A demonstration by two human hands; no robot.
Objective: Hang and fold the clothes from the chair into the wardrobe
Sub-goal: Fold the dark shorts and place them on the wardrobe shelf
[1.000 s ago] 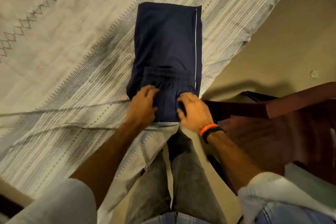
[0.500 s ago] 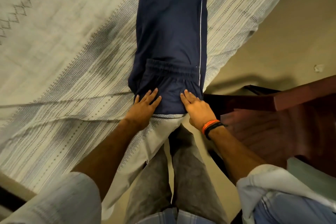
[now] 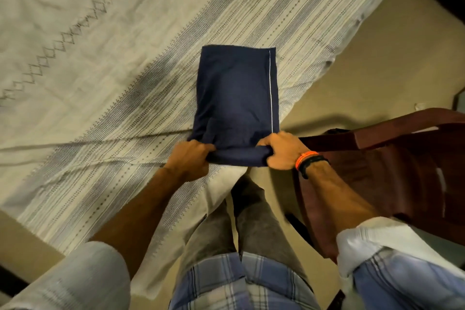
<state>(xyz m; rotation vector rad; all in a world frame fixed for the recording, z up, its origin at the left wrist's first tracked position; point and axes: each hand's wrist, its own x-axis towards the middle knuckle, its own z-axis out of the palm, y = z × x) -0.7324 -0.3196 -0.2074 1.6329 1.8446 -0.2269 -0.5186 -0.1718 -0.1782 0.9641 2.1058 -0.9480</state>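
Both hands went from lying flat to gripping: left hand (image 3: 187, 160) & right hand (image 3: 283, 151) now clamped on near fold of navy trousers (image 3: 236, 98), lying on bed (image 3: 100, 63) w/ chair (image 3: 392, 158) at 3 o'clock. Prob best to lift evenly toward 12, edges aligned.

Matt navy cloth shorts (image 3: 236, 98); woven bedsheet (image 3: 100, 78); glossy plastic chair (image 3: 402, 158).

Dim warm yellowish indoor light, soft shadow on the floor (image 3: 352, 118) beside the chair (image 3: 407, 158), wide-angle bending at edges, slight softness, sleeves (image 3: 83, 277) blurred near bottom corners
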